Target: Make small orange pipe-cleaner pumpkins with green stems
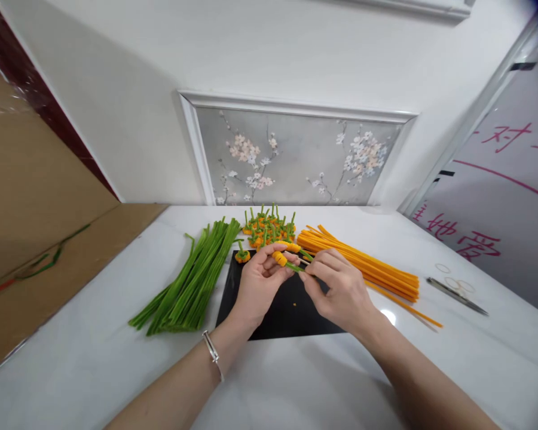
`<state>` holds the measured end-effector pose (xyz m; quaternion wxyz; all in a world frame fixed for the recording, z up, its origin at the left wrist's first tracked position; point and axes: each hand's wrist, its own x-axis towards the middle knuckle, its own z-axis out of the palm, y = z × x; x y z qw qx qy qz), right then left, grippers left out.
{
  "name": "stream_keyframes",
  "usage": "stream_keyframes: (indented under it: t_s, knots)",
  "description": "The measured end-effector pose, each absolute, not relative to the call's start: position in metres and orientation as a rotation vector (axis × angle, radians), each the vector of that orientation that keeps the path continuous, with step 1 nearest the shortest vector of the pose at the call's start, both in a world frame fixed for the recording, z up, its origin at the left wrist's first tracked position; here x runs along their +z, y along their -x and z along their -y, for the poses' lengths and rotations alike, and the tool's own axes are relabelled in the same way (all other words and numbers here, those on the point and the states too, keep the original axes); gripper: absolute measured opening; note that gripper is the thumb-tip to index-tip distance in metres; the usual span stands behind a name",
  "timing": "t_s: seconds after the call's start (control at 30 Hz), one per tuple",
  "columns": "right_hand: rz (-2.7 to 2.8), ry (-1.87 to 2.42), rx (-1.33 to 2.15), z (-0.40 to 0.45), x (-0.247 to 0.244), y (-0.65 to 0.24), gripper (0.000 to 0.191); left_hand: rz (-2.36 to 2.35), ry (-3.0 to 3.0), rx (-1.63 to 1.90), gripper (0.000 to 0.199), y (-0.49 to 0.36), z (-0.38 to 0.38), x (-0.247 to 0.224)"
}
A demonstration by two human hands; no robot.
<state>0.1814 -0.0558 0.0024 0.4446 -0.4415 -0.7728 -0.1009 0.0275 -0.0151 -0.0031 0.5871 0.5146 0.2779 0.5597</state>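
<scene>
Above a black mat (pixel 278 316), my left hand (pixel 264 280) pinches an orange and green pipe cleaner (pixel 280 258), its orange part coiled tightly. My right hand (pixel 336 283) closes on the green end of the same piece; a thin pale stick shows between the hands. Just behind, another orange length (pixel 289 246) runs into green toward my right fingers. Beside my left hand lies a small orange pumpkin shape (pixel 242 256) with a green stem. Part of the held work is hidden by my fingers.
Green pipe cleaners (pixel 192 280) lie bundled on the left, orange ones (pixel 363 266) on the right. Several finished pumpkin shapes (pixel 269 227) cluster at the back. Tweezers (pixel 457 295) and rubber bands (pixel 459 285) rest far right. A wall stands behind the white table (pixel 269 382).
</scene>
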Motion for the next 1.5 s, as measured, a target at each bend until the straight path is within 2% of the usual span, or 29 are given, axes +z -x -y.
stream_keyframes:
  t_s: [0.27,0.43,0.47,0.6,0.8,1.1,1.23,1.33,1.5]
  knots:
    - [1.936,1.129,-0.35,0.057,-0.003,-0.175,0.018,-0.615,-1.245,1.265,0.03,-0.036,0.026,-0.01]
    - [1.958,1.143,-0.373,0.055,0.0,-0.185,0.021,-0.469,-1.12,0.965,0.07,-0.023,0.019,-0.005]
    - [1.965,1.135,-0.362,0.054,0.001,-0.187,0.021,-0.45,-1.052,0.908,0.069,-0.018,0.015,-0.004]
    - [2.053,1.068,-0.224,0.056,0.003,-0.188,0.022,-0.448,-0.84,0.812,0.04,-0.004,0.002,-0.004]
    - [2.015,0.981,-0.086,0.061,0.003,-0.18,0.017,-0.441,-0.775,0.979,0.02,-0.006,0.0,-0.007]
    - [1.938,0.94,-0.092,0.059,-0.004,-0.173,0.014,-0.489,-0.795,1.06,0.02,-0.02,0.01,-0.01]
    - [1.916,0.885,0.027,0.06,0.003,-0.177,0.014,-0.462,-0.8,0.936,0.037,-0.011,0.006,-0.01]
    - [1.89,0.902,0.147,0.06,0.012,-0.185,0.014,-0.56,-1.058,0.784,0.05,0.003,-0.003,-0.006]
    - [1.856,0.891,0.482,0.057,0.018,-0.198,0.019,-0.552,-1.596,0.954,0.031,0.015,-0.007,0.008]
